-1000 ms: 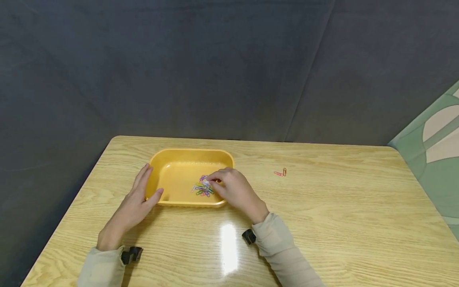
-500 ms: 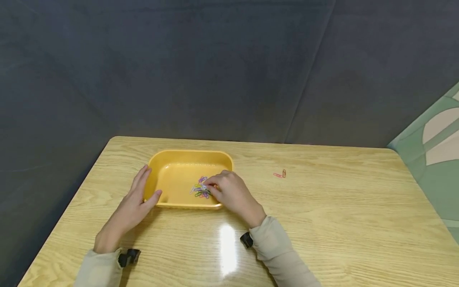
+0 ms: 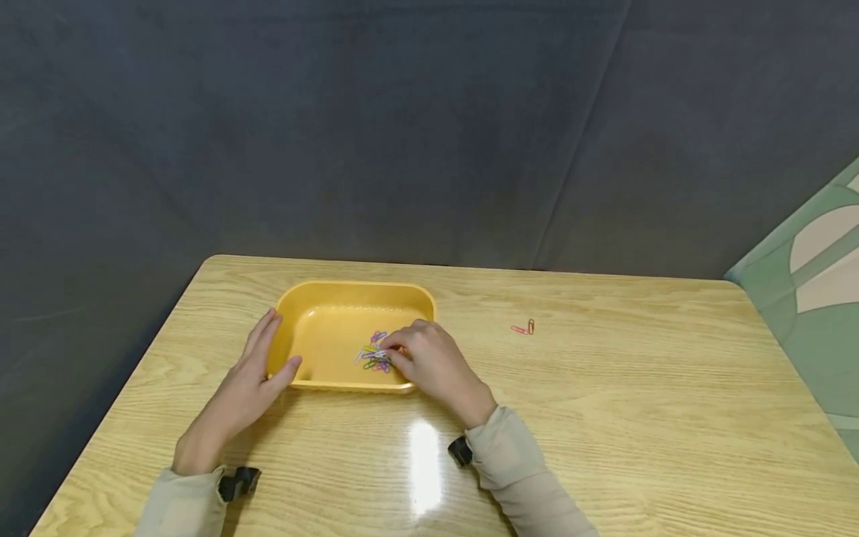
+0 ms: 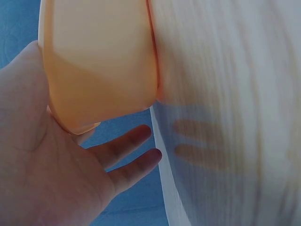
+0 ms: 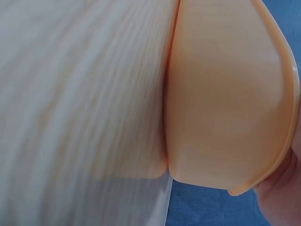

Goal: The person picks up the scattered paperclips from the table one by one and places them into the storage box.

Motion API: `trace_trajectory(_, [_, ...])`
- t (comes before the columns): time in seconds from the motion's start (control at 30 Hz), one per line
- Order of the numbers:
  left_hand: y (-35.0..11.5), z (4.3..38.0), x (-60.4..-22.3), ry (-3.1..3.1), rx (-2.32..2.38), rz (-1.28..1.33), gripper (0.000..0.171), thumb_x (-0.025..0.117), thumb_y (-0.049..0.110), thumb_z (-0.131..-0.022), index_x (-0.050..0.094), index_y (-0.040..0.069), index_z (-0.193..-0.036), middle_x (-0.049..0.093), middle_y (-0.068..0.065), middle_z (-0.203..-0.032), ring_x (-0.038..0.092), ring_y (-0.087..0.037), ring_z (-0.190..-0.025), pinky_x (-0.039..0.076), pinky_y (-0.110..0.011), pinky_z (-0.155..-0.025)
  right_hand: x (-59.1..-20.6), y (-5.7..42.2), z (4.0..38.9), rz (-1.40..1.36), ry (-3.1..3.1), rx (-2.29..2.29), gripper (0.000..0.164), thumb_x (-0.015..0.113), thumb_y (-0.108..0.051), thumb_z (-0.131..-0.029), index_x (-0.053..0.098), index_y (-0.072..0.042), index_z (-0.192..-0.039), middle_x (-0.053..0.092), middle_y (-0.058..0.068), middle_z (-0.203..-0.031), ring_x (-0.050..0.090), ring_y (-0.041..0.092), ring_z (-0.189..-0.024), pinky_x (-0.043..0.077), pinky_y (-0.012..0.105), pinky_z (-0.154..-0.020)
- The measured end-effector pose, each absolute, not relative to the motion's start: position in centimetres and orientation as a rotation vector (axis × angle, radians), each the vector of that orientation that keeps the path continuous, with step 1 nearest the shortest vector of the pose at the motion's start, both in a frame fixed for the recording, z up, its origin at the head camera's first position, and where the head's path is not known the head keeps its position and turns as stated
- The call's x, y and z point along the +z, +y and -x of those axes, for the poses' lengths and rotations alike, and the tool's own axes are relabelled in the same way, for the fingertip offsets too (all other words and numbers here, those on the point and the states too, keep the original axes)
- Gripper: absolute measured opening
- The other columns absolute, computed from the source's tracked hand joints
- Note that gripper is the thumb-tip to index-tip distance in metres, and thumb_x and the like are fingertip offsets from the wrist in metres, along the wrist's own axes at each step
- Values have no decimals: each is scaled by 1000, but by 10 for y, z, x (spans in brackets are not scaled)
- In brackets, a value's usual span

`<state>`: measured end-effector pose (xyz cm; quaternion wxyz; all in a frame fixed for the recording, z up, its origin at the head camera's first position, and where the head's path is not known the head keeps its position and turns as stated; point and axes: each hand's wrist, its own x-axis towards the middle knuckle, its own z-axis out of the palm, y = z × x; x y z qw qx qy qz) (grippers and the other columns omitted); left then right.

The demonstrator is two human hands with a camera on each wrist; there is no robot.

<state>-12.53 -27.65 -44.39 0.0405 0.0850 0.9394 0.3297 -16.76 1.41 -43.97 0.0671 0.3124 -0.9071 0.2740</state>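
Note:
A yellow plastic tray (image 3: 356,387) stands at the table's left, with a small pile of multicoloured paper clips (image 3: 373,358) toward its right side. My left hand (image 3: 244,384) braces the tray's left end, thumb over the front rim and fingers straight along the outside. Two of its fingers (image 4: 129,141) stretch past the tray wall in the left wrist view. My right hand (image 3: 432,362) reaches over the right front corner, and its thumb and index finger pinch at a pale paper clip on the pile. In the right wrist view the tray wall (image 5: 221,103) hides those fingertips.
Two more paper clips (image 3: 522,328), one pink and one red, lie on the wooden table (image 3: 637,388) right of the tray. A dark curtain (image 3: 403,134) hangs behind the table's back edge. A green patterned surface (image 3: 819,298) borders the right side.
My right hand has moved slightly down and left, its fingertips deeper over the paper clip pile. My left hand stays at the tray's left end.

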Motion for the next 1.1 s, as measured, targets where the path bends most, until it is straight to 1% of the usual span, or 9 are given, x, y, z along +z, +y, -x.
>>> trace_trajectory(0.17, [-277, 126, -444, 2871, 1006, -253, 79, 50, 39, -103, 7, 3, -159, -2, -13, -168, 20, -47, -148, 30, -71, -106, -439, 14, 168, -955, -2730, 816, 11, 71, -13, -91, 79, -12, -99, 78, -1, -94, 65, 14, -82, 52, 33, -86])
trace_trajectory(0.43, [-278, 126, -444, 2869, 1000, -242, 80, 51, 40, -103, 6, 4, -160, -2, -12, -168, 20, -47, -148, 28, -72, -106, -432, 22, 169, -962, -2709, 1048, 17, 68, -10, -93, 75, -8, -109, 76, 4, -103, 69, 15, -90, 55, 31, -80])
trace_trajectory(0.73, [-278, 126, -444, 2886, 995, -260, 79, 49, 40, -103, 6, 4, -160, -2, -13, -168, 23, -49, -146, 31, -72, -104, -425, 28, 170, -949, -2694, 1127, 17, 68, -8, -93, 74, -6, -109, 75, 5, -104, 68, 16, -90, 55, 29, -79])
trace_trajectory(0.93, [-278, 126, -445, 2887, 994, -251, 79, 49, 40, -103, 7, 3, -159, -1, -13, -168, 23, -50, -146, 30, -73, -104, -420, 35, 169, -908, -2677, 1183, 18, 68, -8, -92, 74, -5, -109, 74, 7, -106, 67, 20, -93, 55, 33, -81])
trace_trajectory(1.1, [-277, 126, -445, 2882, 1003, -263, 79, 49, 39, -104, 6, 3, -160, -1, -14, -168, 23, -50, -146, 31, -72, -104, -417, 47, 173, -852, -2688, 1225, 19, 68, -8, -93, 73, -5, -111, 73, 10, -108, 65, 21, -93, 56, 38, -81])
